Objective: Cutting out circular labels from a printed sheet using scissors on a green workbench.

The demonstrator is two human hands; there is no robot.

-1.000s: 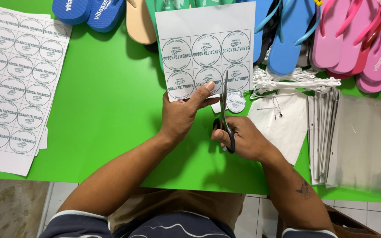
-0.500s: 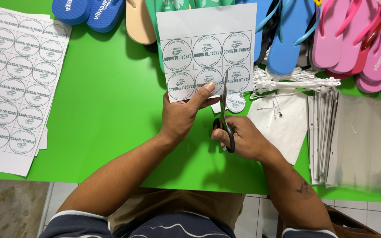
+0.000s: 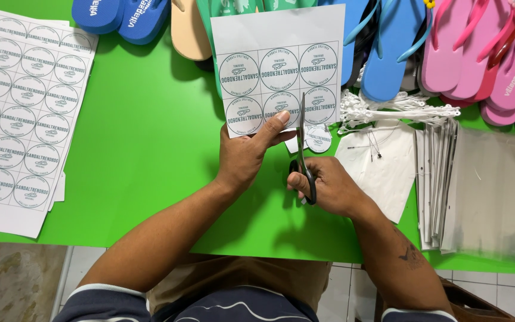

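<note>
Right hand (image 3: 329,189): fingers through the dark loops of slim steel scissors (image 3: 303,149), closed around them; blades run up into the sheet between the middle and right columns.

Left hand (image 3: 247,156): thumb pinching the lower edge of a white paper sheet printed with round green-ringed labels (image 3: 278,68), held raised over the green tabletop (image 3: 144,149).

Risks, as judged: the thumb lies just beside the blades, so a hasty snip could nick it; the unsupported sheet may sag or twist, sending the cut into a printed ring.

Nearby: one cut round label (image 3: 318,138) under the sheet; white string ties (image 3: 388,110); clear plastic bags (image 3: 496,191); larger label sheets (image 3: 19,113); blue (image 3: 388,48) and pink foam sandals (image 3: 478,48).
</note>
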